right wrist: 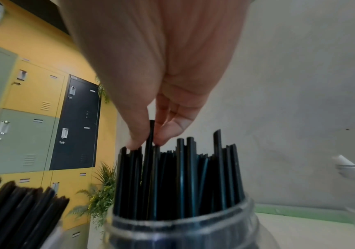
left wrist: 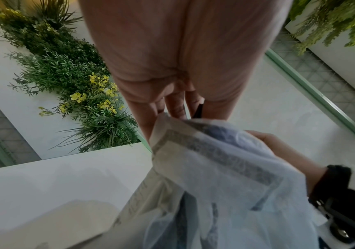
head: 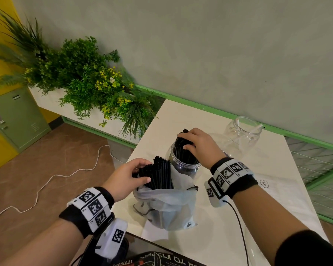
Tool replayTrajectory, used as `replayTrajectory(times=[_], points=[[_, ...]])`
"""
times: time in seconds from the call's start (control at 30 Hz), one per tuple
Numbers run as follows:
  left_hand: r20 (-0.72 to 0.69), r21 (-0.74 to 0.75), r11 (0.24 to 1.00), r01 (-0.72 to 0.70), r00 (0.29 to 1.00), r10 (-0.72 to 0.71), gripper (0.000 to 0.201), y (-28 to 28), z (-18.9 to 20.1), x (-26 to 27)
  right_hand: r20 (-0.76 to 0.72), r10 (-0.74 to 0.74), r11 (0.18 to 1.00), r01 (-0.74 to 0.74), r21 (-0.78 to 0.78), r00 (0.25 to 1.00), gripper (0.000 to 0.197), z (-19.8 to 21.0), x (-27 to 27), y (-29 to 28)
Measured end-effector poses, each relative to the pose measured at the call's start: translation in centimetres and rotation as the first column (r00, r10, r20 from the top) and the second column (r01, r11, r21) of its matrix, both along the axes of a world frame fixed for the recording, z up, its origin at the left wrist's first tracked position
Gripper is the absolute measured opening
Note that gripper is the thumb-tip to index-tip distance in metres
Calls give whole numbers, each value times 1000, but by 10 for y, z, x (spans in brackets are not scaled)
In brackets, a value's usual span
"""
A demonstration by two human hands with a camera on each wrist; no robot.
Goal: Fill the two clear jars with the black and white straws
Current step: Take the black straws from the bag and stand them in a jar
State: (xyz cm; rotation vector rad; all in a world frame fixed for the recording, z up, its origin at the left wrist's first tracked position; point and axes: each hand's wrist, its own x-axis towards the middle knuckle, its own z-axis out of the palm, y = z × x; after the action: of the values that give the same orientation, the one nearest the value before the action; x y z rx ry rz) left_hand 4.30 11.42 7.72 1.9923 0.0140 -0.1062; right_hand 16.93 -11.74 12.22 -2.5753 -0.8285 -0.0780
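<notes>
A: Where are the straws seen?

B: 2 lots of black straws are shown. 1 bundle (head: 159, 174) is stood in a clear bag (head: 167, 210) near the counter's (head: 238, 217) front-left corner. The rest, the jarred straws (head: 185, 152), are packed upright in the near jar (head: 183, 166), just behind the bag and about mid-counter.

A: And the hands?

B: The left hand (head: 128, 178) is curled round the bundle at the bag's mouth; in the left wrist view the bag's film (left wrist: 225, 176) is seen bunched under its fingers (left wrist: 176, 106). The right hand (head: 199, 145) is laid over the tops of the jarred straws. In the right wrist view 1 straw (right wrist: 150, 151) is pinched between thumb and fingertips (right wrist: 167, 134), its top raised above its neighbours.

A: What of the 2nd jar?

B: The far jar (head: 242, 137) is stood near the counter's back-right edge, well apart from the near one. 2 white straws (head: 257, 128) are leaned inside it, their tips at the rim.

A: Anything else noted?

B: A black cable (head: 238, 227) is trailed from the right wristband across the counter's front. A planter (head: 81, 77) of greenery is set beyond the left edge, and lockers (right wrist: 33, 118) are seen on a yellow wall.
</notes>
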Motion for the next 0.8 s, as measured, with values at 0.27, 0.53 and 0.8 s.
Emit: replayTrajectory(times=[0.27,0.53,0.8], points=[[-9,21,1000,-12,1000,13,38,3,-2,0,76,-25,999,27,-25,997,18,43,22,13],[-8,8,1000,-10,1000,10,37,2,-1,1,66,-55,997,52,50,996,17,37,28,37],[-9,14,1000,-21,1000,21,38,4,-4,-1,71,-12,996,6,88,997,25,13,22,21]])
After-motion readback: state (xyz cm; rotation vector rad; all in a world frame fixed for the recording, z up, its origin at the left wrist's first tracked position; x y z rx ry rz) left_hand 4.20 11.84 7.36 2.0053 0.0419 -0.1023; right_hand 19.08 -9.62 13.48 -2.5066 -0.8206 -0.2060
